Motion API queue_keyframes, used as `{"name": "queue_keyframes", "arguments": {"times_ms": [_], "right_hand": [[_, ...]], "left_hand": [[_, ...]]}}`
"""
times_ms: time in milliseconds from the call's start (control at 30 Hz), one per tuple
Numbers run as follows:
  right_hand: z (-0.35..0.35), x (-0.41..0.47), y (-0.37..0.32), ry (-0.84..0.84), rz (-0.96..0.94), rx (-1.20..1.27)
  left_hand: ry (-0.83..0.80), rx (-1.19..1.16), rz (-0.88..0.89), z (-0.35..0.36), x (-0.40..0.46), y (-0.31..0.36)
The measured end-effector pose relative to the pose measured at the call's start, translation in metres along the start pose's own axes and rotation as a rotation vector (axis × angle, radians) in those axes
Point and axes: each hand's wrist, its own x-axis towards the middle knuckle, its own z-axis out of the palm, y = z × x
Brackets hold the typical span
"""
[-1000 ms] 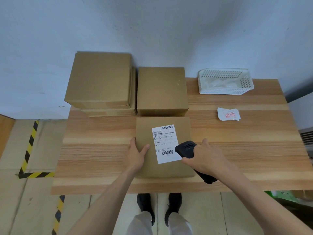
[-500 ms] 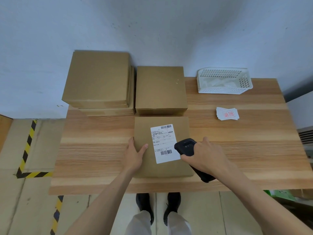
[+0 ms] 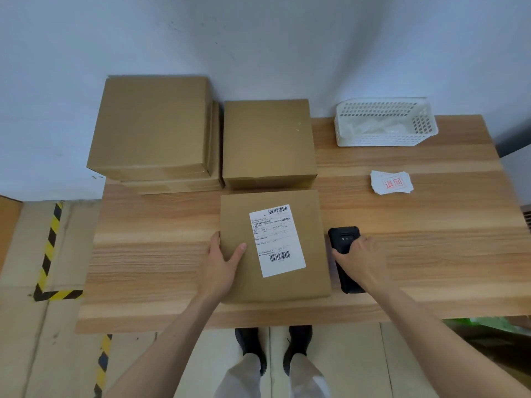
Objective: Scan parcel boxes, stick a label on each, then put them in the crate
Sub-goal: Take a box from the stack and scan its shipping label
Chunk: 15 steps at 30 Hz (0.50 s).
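1. change: my right hand (image 3: 362, 261) has carried the scanner (image 3: 343, 248) off the shipping label (image 3: 276, 239) and down onto the desk (image 3: 431, 254) beside the parcel box (image 3: 290, 285); grip still curled round it. i judge the scan done.
2. left hand (image 3: 221, 264): fingers spread, steadying the box's left edge, as before.
3. writing: barcodes, small print unreadable; stickers (image 3: 392, 183) read 退回 in red.
4. crate: not seen.
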Motion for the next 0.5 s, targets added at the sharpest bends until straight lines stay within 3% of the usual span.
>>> {"name": "queue_keyframes", "arguments": {"times_ms": [333,500], "right_hand": [[0.029,0.007,-0.002,-0.005,0.081,-0.006],[0.005,0.014,0.015,-0.023,0.013,0.060]], "left_hand": [[-0.026,0.008,-0.019,-0.008,0.007,0.002],[0.144,0.173,0.167,-0.012,0.002,0.032]]}}
